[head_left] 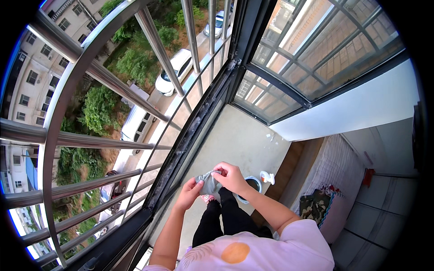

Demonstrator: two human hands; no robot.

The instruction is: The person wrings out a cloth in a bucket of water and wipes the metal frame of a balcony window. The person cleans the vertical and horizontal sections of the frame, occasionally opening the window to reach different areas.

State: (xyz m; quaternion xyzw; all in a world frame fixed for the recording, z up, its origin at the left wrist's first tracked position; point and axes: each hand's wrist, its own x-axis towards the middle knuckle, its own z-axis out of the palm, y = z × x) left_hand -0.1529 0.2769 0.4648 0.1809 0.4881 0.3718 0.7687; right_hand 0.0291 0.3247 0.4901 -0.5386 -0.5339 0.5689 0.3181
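Observation:
A crumpled grey-green cloth [209, 184] is stretched between my two hands in front of my body, above my feet. My left hand [190, 193] pinches its lower left side, thumb uppermost. My right hand [230, 177] grips the upper right edge with fingers bent over it. On the floor just beyond my right wrist stands a round bucket [244, 200] with a pale rim and dark contents, partly covered by my forearm. Beside the bucket is a white spray bottle [267, 177], its lower part hard to make out.
Left of me runs a dark window frame [190, 122] with metal railing bars [108, 83] outside, high above parked vehicles. A gridded glass window [312, 49] closes the far end. White scraps [271, 137] lie on the floor [235, 140]. At right is a bed [332, 167] with a camouflage cloth [315, 204].

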